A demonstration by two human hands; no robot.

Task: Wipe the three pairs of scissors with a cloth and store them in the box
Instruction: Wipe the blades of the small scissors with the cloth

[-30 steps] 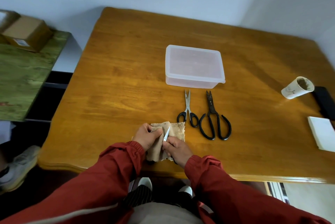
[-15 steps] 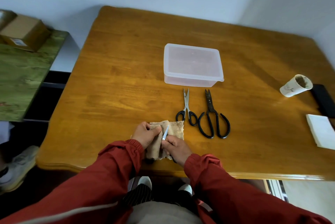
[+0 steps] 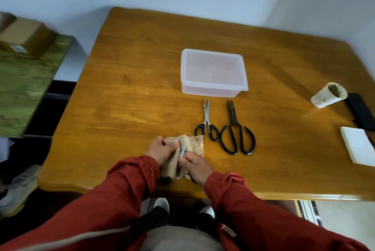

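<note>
Beige cloth (image 3: 192, 145) lies at the table's (image 3: 125, 92) near edge, gripped by the left hand (image 3: 162, 149). Right hand (image 3: 194, 166), fingers curled, holds small scissors (image 3: 183, 150) against it. Two more scissors, slim (image 3: 207, 122) and large (image 3: 236, 131), lie before the lidded box (image 3: 213, 72).

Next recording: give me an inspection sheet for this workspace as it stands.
Surface: wooden table, glossy.
Job's things: plastic box, lid on; small scissors and large black scissors side by side in front of it, tips toward it; third scissors, blade against the cloth.
Clutter: paper cup, black object and white pad near the right edge.
Hands: left hand grips the cloth; right hand grips the third scissors.
Cables: nothing seen.
Surroundings: cardboard box on a green surface; shoe on the floor.
</note>
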